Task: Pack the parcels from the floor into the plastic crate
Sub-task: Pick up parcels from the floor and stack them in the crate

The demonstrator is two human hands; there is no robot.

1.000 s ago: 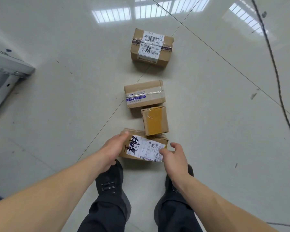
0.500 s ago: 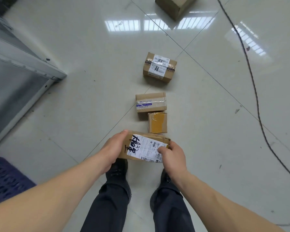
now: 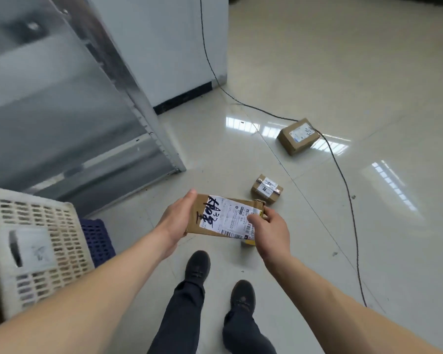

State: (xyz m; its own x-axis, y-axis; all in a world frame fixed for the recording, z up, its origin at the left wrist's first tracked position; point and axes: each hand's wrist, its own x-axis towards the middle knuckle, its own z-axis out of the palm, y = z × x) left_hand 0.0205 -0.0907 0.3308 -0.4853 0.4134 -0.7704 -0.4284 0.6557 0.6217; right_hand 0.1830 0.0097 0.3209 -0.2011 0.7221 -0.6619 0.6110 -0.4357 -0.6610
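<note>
Both hands hold one brown cardboard parcel with a white shipping label and black handwritten marks (image 3: 224, 216) in the air above the glossy pale tiled floor (image 3: 356, 72), in front of the person's body. The left hand (image 3: 177, 218) lies flat against the parcel's left end, fingers fairly straight along that side and the thumb on its top edge. The right hand (image 3: 271, 227) closes its grip on the parcel's right end, thumb pressed on the label and fingers curled round the far corner. A small yellow-taped box (image 3: 248, 242) peeks out on the floor just below the parcel's lower right corner, mostly hidden.

A white perforated plastic crate (image 3: 40, 247) stands at the left edge of the view, well apart from the held parcel, with a white sheet on its near wall. A dark blue perforated plastic crate (image 3: 97, 240) sits just behind it, touching or nearly so. A grey metal cabinet (image 3: 62, 103) rises behind the crates.

Beyond the hands, a small brown cardboard box with a white label and clear tape (image 3: 266, 189) rests on the floor, and farther off lies a larger brown cardboard box with a white label (image 3: 298, 136). A thin black cable (image 3: 343, 185) trails across the floor past that farther box. The person's two dark shoes (image 3: 197, 267) stand on the tiles below the parcel.
</note>
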